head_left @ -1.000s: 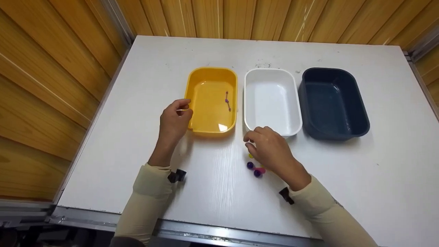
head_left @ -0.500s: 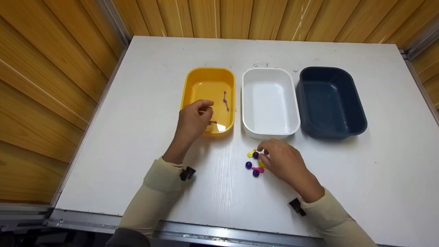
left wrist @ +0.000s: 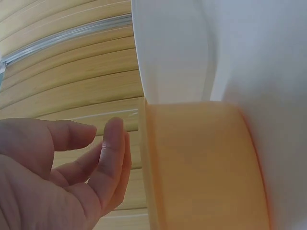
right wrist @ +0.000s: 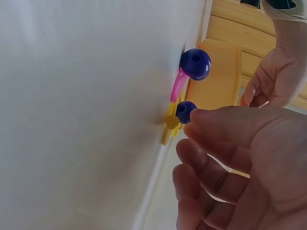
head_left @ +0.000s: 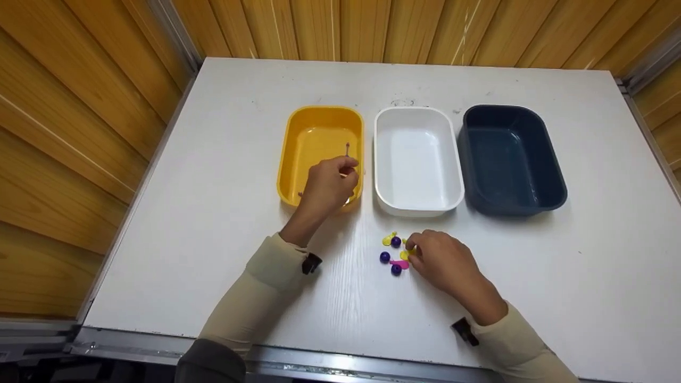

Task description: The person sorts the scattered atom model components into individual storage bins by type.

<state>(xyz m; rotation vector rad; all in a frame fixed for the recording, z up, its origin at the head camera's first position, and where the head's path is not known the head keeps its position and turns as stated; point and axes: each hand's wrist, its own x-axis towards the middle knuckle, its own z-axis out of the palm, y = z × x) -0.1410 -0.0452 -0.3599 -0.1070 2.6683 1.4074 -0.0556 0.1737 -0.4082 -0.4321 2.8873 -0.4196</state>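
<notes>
Over the yellow bin (head_left: 284, 159), my left hand (head_left: 329, 186) hovers with loosely bent fingers. In the left wrist view a gap separates thumb and forefinger, and nothing is between them. A thin purple knobbed stick (head_left: 347, 149) lies in that bin, partly behind the hand. My right hand (head_left: 444, 263) is beside a small cluster on the table, its thumb and forefinger close to a yellow piece (head_left: 405, 255). Around it are purple beads (head_left: 384, 257), a pink spoon-shaped piece (head_left: 400, 264) and another yellow piece (head_left: 388, 240). In the right wrist view no held thing shows at the right fingertips.
A white bin (head_left: 378, 181) stands right of the yellow one, and a dark blue bin (head_left: 558, 175) beyond it. All three sit in a row on the white table (head_left: 223, 133). Wooden panels (head_left: 367, 32) rise behind the table.
My left hand has moved right, from the yellow bin's left rim to over its right part. My right hand has drawn back from the white bin's front and lowered to the small pieces.
</notes>
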